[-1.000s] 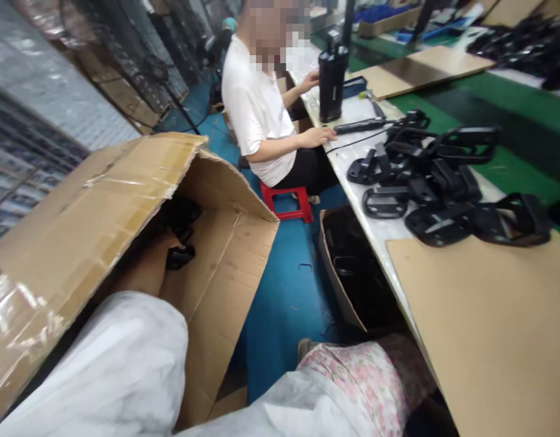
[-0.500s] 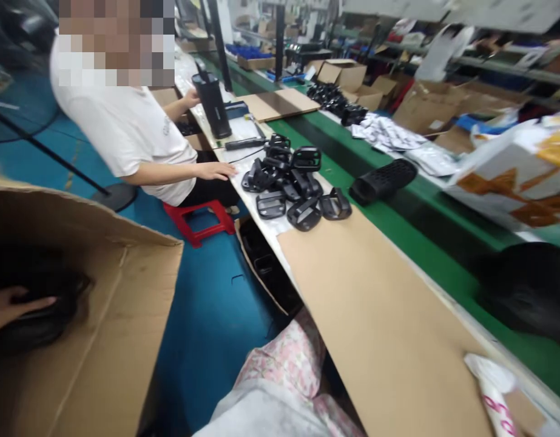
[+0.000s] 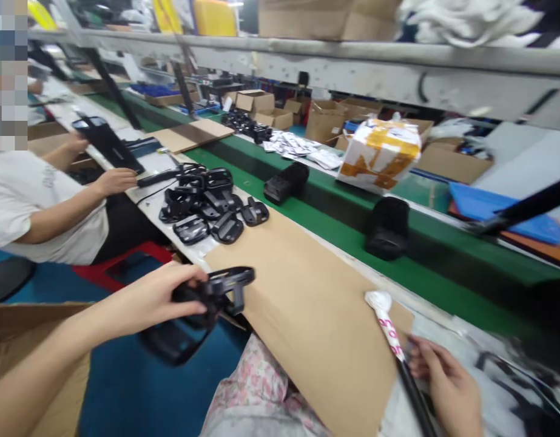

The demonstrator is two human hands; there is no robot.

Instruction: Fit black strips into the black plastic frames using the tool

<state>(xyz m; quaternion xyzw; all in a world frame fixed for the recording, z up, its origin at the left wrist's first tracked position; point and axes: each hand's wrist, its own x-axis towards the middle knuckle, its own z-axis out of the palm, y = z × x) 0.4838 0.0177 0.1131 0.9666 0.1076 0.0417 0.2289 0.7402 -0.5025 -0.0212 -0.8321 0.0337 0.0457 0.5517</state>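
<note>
Looking through the head view, I have my left arm stretched in from the lower left, with the left hand (image 3: 184, 294) palm inward, its thumb below and fingers above, pinching black brackets (image 3: 216, 297) over the near edge of the table (image 3: 205, 247). They are blurred; I make out at least two frames, one slanting up to the right, the other hanging lower over the blue floor (image 3: 125, 370). My right hand (image 3: 448, 379) comes up from the lower right, fingers half curled just beside a pole (image 3: 411, 388); whether they touch it, or close on anything, I cannot tell. Counting along the table, I get one pile (image 3: 207, 203) of similar brackets, eight or more, overlapping too much for a sure number, one pole, and one brown board (image 3: 316, 309) between my two hands. Two dark shells (image 3: 286, 182) lie apart on the green belt (image 3: 325, 206), and beyond it stands one taped box (image 3: 380, 155). One co-worker (image 3: 47, 200) sits at the left on a red stool (image 3: 111, 267), both hands at a black case (image 3: 107, 145). The brackets look smooth and hard, rounded loops on flat bases; the pole is black and slim, its end wrapped in white film with pink print; the board is flat and matt.
</note>
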